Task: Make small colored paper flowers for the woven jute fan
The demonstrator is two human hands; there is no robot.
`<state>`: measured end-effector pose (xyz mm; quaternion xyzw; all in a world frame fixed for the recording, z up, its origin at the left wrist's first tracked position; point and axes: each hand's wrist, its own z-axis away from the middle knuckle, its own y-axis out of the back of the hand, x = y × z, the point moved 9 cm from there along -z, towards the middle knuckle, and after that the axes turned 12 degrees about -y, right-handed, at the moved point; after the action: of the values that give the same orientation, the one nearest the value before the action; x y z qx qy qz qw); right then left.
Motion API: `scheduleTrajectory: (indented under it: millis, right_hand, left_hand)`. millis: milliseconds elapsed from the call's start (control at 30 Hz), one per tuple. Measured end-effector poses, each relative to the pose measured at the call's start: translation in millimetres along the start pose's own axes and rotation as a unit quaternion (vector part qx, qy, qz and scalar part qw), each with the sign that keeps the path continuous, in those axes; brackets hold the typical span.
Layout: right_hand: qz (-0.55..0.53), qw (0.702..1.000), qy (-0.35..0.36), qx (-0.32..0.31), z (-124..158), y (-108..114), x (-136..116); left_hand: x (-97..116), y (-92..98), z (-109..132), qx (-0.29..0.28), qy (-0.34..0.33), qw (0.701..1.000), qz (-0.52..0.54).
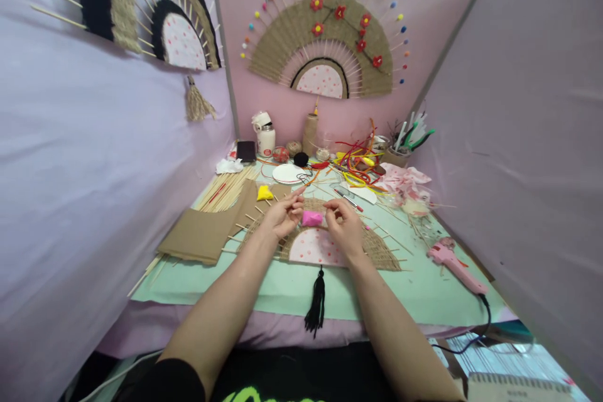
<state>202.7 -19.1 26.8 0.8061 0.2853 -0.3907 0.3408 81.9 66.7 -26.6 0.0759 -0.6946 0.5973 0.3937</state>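
My left hand (283, 215) is palm up, left of a small bright pink packet (311, 218). Its index finger points outward while the other fingers curl in towards the thumb. On the packet's right, my right hand (343, 226) is closed in a pinch. Whatever either hand holds is too small to make out. Both hands are over a half-round woven fan (384, 251) with thin sticks poking from its edge. The fan's white centre (313, 247) has pink dots, and a black tassel (316, 303) hangs below it.
A yellow packet (264, 193) and folded brown cardboard (195, 235) are on the left. A pink glue gun (456, 267) with its cord lies right. Behind are a pen (348, 200), coloured pipe cleaners (358, 160), yarn balls and a white bottle (264, 135). Decorated fans (282, 44) hang on the walls.
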Motion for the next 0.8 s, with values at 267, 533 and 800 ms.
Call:
scheduleTrajectory:
  millis: [267,533,800]
  right_hand:
    - [0.037,0.997,0.063,0.005,12,-4,-17]
    - [0.2,0.958,0.175,-0.105,30,-40,-28]
    - [0.197,0.955,0.188,-0.114,32,-42,-26]
  left_hand:
    - [-10,-3.4,8,0.032,0.043,0.995,0.089]
    - [-7,-13.0,13,0.003,0.04,0.996,0.083]
    - [10,-20.0,17,-0.035,-0.015,0.999,0.01]
